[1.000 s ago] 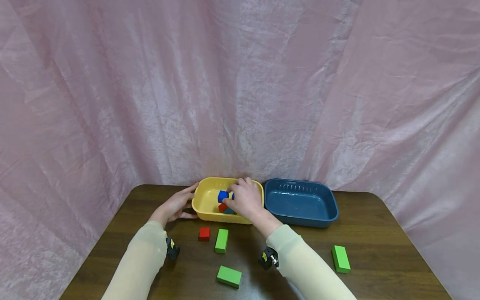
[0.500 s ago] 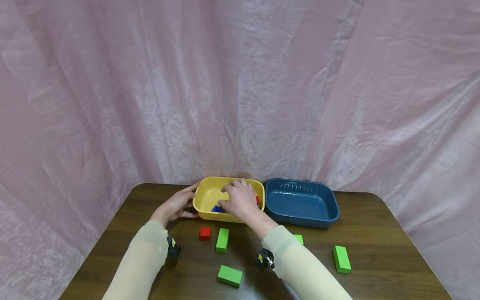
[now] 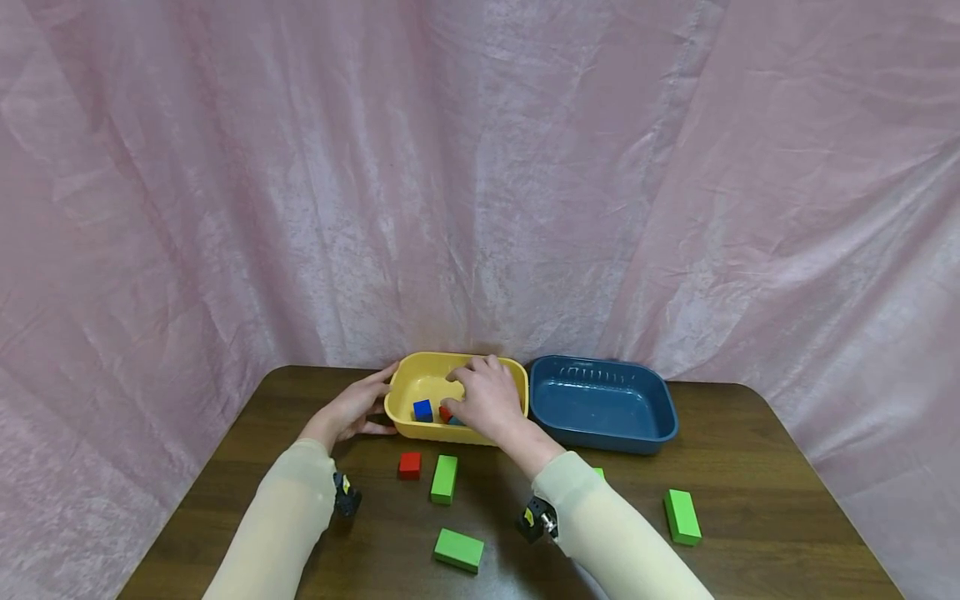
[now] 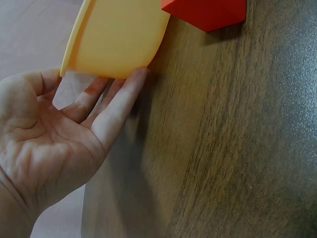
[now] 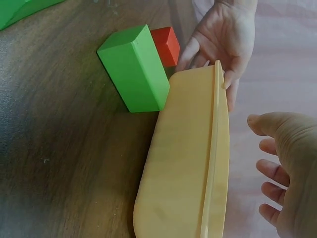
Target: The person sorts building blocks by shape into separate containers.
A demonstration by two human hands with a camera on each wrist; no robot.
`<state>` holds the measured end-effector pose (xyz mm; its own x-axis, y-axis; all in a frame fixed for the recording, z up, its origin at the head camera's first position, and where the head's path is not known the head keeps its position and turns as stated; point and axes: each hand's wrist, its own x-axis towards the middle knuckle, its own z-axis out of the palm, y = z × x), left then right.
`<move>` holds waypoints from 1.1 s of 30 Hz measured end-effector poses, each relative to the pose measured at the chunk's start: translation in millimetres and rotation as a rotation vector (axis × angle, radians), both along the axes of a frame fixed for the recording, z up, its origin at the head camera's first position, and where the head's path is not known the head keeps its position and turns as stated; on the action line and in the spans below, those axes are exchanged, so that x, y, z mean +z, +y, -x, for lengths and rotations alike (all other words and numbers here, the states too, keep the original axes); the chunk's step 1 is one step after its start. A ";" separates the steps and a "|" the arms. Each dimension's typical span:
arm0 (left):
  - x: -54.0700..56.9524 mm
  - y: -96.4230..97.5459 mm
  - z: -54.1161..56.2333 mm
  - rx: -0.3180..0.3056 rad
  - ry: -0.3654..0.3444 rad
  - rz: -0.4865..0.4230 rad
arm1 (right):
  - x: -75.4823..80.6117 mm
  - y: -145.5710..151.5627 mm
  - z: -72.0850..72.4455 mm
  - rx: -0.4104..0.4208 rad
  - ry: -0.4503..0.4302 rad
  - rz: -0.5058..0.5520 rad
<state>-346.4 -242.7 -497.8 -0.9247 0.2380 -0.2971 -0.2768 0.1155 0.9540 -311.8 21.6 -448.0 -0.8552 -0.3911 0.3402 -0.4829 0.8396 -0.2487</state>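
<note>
- Left hand [image 3: 358,408] at the near-left end of the yellow rectangular tray [image 3: 425,383]; fingers apart, fingertips touching its outer wall, thumb at the rim.
- Right hand [image 3: 487,400] above the tray's right half; thumb and fingers apart, nothing seen between them.
- Inside the tray: solid blue cube [image 3: 422,410] toward the left; red block [image 3: 446,413], partly hidden, beside the right thumb.
- Tray sits on the dark wood-grain table [image 3: 750,467], just beside a glossy dark-blue rectangular tray [image 3: 603,408].
- Before the yellow tray: small red cube [image 3: 409,466], upright green oblong block [image 3: 444,479] right of it.
- Pink velvety curtain [image 3: 480,167] behind.
</note>
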 end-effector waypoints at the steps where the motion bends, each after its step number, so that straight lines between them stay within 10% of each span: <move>1: -0.1 0.0 0.1 0.001 -0.001 -0.001 | 0.1 0.3 -0.5 0.002 0.001 0.001; 33: 1.0 -4.9 0.3 0.009 -0.017 0.003 | 8.9 -1.9 -31.2 0.118 0.065 0.027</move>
<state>-346.7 -247.6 -496.8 -0.9217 0.2289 -0.3132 -0.2937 0.1156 0.9489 -280.6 19.7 -439.1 -0.7794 -0.4780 0.4049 -0.5940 0.7694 -0.2350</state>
